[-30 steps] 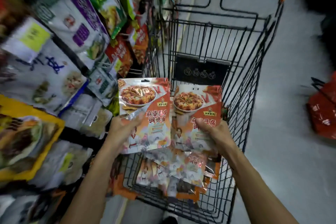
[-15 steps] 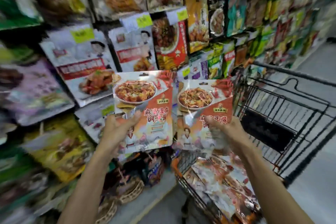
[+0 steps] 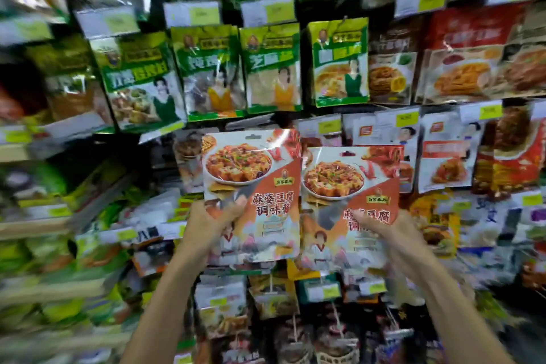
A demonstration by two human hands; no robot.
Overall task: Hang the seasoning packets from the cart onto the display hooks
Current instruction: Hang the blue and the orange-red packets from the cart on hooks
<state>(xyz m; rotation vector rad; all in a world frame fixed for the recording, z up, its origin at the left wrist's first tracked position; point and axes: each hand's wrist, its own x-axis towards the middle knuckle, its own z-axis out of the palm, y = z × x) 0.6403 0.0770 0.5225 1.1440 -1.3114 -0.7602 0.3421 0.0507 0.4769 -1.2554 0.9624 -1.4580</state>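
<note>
The person is holding up two matching seasoning packets in front of a wall of hanging goods. The left hand [image 3: 206, 224] is gripping the left packet [image 3: 260, 186] by its lower left part. Its fingers [image 3: 236, 205] are pinching the pouch, the thumb lying across the printed front and the rest hidden behind.

Just right of the left packet, edge against edge and a little lower, the right packet [image 3: 339, 183] is being pinched the same way by the right hand [image 3: 393, 233], thumb on the front near the red characters. Both pouches are sealed and upright. Each is showing a printed plate of tofu in red sauce and a hang hole [image 3: 253, 136] at its top edge; their actual contents cannot be seen.

Above the left packet a row of green packets [image 3: 270, 68] is hanging on the wall, with yellow-and-white price tags [image 3: 329, 126] sitting between that row and the held pouches. Further right of the left packet, beyond the second one, white and red packets [image 3: 446, 156] are hanging. Below the left packet more pouches are hanging, too blurred to read.
</note>
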